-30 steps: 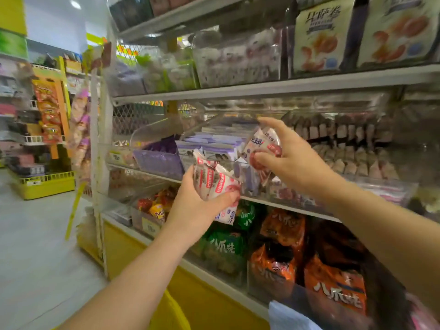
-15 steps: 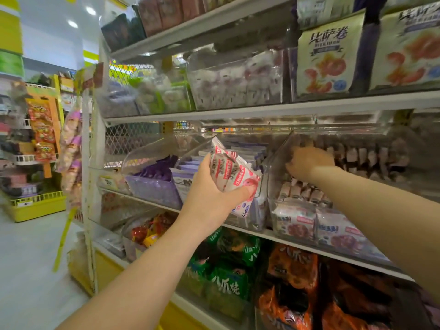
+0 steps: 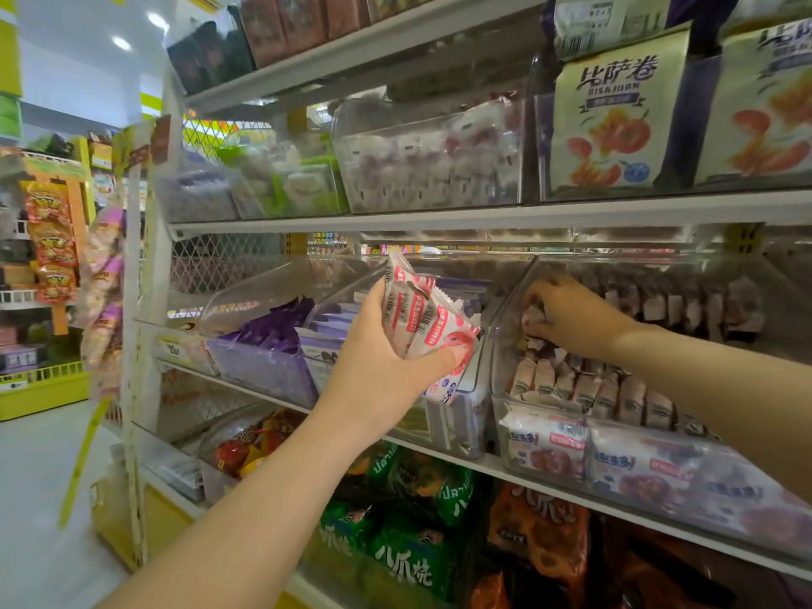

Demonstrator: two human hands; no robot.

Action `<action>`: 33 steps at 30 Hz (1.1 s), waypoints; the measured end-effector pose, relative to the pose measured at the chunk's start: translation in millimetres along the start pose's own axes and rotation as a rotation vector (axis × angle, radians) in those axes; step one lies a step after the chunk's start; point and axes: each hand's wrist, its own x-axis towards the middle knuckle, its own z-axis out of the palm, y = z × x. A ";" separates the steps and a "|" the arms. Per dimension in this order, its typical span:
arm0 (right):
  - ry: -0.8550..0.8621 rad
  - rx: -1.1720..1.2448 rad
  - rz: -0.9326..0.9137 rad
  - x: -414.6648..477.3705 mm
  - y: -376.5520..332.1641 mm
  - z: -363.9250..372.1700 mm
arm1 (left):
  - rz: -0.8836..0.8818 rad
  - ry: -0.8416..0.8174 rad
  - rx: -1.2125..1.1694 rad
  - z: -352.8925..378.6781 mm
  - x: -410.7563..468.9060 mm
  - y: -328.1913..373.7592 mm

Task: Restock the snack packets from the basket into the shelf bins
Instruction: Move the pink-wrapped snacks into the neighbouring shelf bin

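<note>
Where the fingers of the right hand point(image 3: 571, 316) curl round a single packet point(image 3: 533, 316), they sit far inside the clear bin point(image 3: 503, 345) on the right, above rows of like packets standing on edge. The left hand point(image 3: 386, 358), nearer and to the left, grips a bunch of packets point(image 3: 422, 318) between thumb and fingers, held up before the middle bin point(image 3: 465, 415). By my reading the restock is partway: the right bin looks well filled, yet that handful is left to place, and the basket is out of view. The upper shelf point(image 3: 483, 213) hangs low over the bin mouth, narrowing the reach. Purple sachets point(image 3: 272, 331) fill the left bin; green bags point(image 3: 408, 560) lie below.
</note>
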 end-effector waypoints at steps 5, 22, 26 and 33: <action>-0.129 0.212 0.031 -6.6 7.3 -8.2 | 0.041 -0.028 0.007 -5.7 -4.7 1.8; -0.300 0.378 -0.021 -100.3 30.1 -109.3 | 0.249 -0.707 0.345 102.6 38.7 74.3; -0.304 0.141 0.030 -107.1 44.0 -113.4 | 0.395 -0.761 0.584 129.6 53.6 83.5; -0.390 0.007 0.032 -103.8 49.9 -104.8 | 0.532 -0.601 0.794 142.5 64.8 66.7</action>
